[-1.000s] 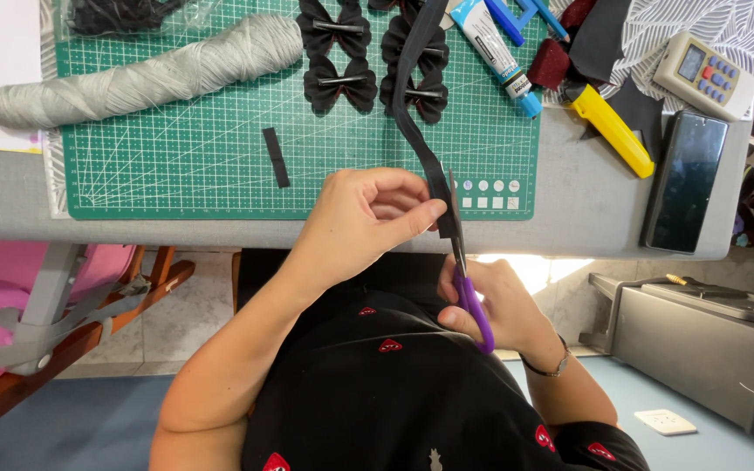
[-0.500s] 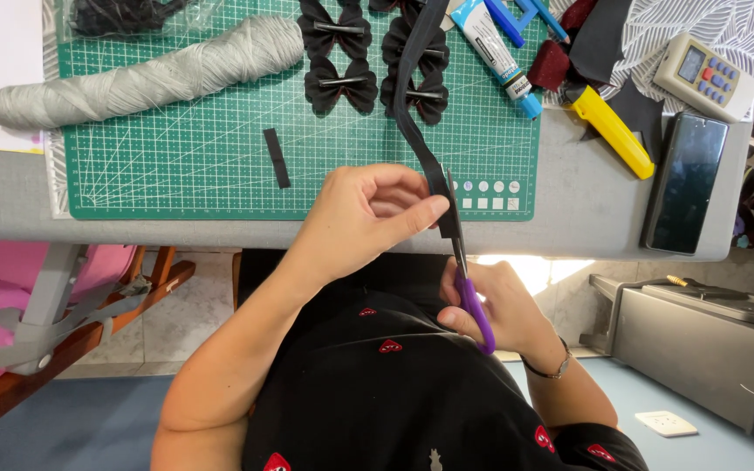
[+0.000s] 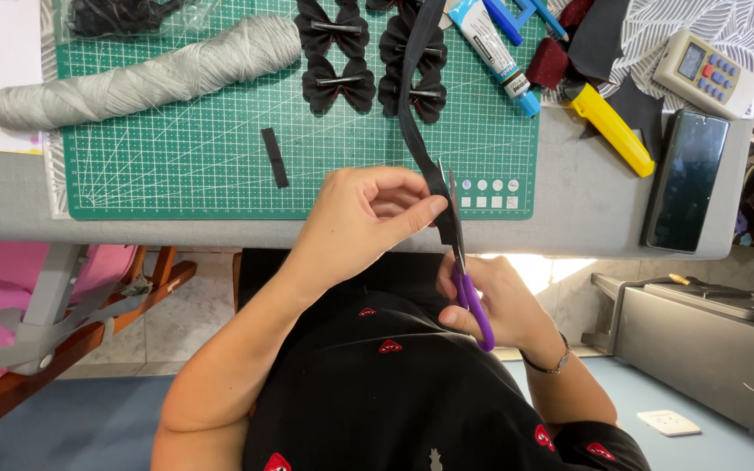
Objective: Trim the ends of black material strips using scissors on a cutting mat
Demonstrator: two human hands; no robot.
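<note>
My left hand [image 3: 355,222] pinches the near end of a long black ribbon strip [image 3: 413,105] that trails up across the green cutting mat [image 3: 176,166]. My right hand [image 3: 495,301] grips purple-handled scissors [image 3: 464,262], blades pointing up along the ribbon just right of my left thumb. A short cut piece of black ribbon [image 3: 275,157] lies on the mat to the left. Several finished black bows [image 3: 336,57] sit at the mat's far edge.
A grey thread bundle [image 3: 146,74] lies across the mat's left. A glue tube [image 3: 495,48], yellow utility knife [image 3: 613,131], black phone [image 3: 687,179] and a calculator [image 3: 707,70] lie to the right. A pink chair [image 3: 10,305] stands left; a metal appliance [image 3: 709,340] right.
The scissor blades have edged slightly up along the ribbon at my left fingertips. Both hands otherwise stay in place.
</note>
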